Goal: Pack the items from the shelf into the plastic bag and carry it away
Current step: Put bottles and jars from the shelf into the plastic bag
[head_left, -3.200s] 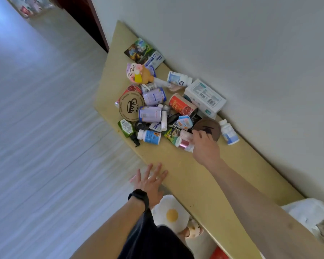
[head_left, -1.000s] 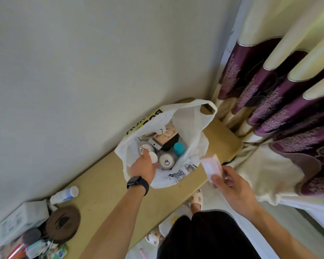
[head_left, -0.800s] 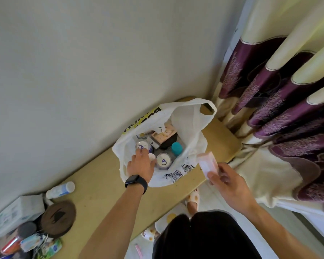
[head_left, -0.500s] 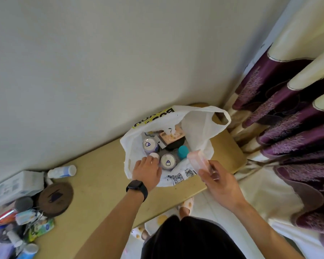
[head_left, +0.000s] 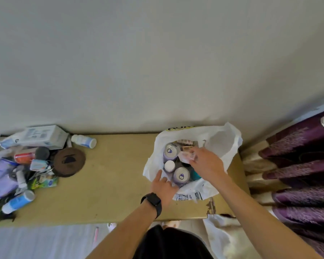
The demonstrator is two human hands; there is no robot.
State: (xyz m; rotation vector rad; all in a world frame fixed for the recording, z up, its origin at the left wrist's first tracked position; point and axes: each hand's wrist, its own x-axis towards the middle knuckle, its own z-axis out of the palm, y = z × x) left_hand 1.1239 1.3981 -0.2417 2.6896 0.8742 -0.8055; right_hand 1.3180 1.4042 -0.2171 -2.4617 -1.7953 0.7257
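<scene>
Where the shelf (head_left: pixel 110 174) reaches its left end, unpacked items lie heaped: a white box (head_left: pixel 43 136) against the back edge, a white bottle (head_left: pixel 83 141) on its side just beside it, a brown disc (head_left: pixel 69 161), and a blue-and-white bottle (head_left: pixel 18 201) near the front edge. Their labels are too blurred to read. Open shelf surface runs from the heap to the plastic bag (head_left: pixel 223 143), which stands toward the right end with its mouth open. It contains two cans (head_left: pixel 181 176) with purple-marked lids, a white cap (head_left: pixel 169 166) between them and a teal cap (head_left: pixel 195 176). Yellow lettering on the far rim is illegible; a QR code (head_left: pixel 187 196) shows on the near side. The left hand (head_left: pixel 163 186) is at the near rim, index finger straight; whether the others grip the film cannot be told. The right hand (head_left: pixel 206 163), inside the mouth, grasps a pale pink container (head_left: pixel 185 156). A purple curtain (head_left: pixel 297 165) hangs just beside the right end.
</scene>
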